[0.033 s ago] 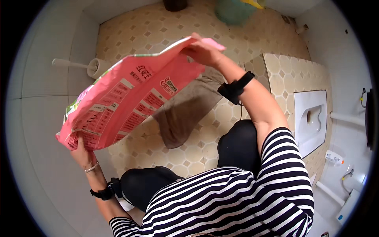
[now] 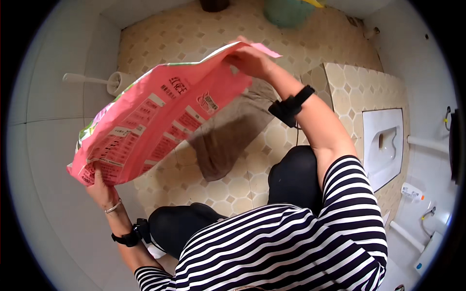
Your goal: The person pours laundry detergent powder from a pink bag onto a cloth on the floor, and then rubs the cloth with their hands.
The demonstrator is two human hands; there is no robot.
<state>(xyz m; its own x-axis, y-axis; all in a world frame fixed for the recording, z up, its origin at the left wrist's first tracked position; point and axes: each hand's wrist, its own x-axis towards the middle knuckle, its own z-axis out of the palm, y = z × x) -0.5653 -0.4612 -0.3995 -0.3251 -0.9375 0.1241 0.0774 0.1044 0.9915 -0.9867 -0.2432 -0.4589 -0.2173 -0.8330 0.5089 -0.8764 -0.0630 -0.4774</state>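
Note:
A large pink plastic package bag (image 2: 145, 123) with white printed panels stretches between my hands above the floor. It looks limp and slightly creased along its length. My left hand (image 2: 100, 188) grips its lower left end, the thumb lying on the printed side and the other fingers hidden behind. At the upper right end my right hand (image 2: 248, 60) is closed on the bag's edge, its fingertips partly covered by the plastic. Beneath the bag, a grey-brown cloth (image 2: 228, 140) lies spread on the tiles, its upper part partly hidden.
A white toilet brush in its holder (image 2: 119, 83) stands by the left wall. The raised tiled step (image 2: 349, 87) on the right holds a squat toilet (image 2: 369, 145). A white bottle (image 2: 411, 191) is beyond it. At the back are a greenish tub (image 2: 286, 14) and a dark bin (image 2: 215, 5).
Both hands keep their hold on the bag. Its right end and my right hand have shifted very slightly; the view has moved a little too.

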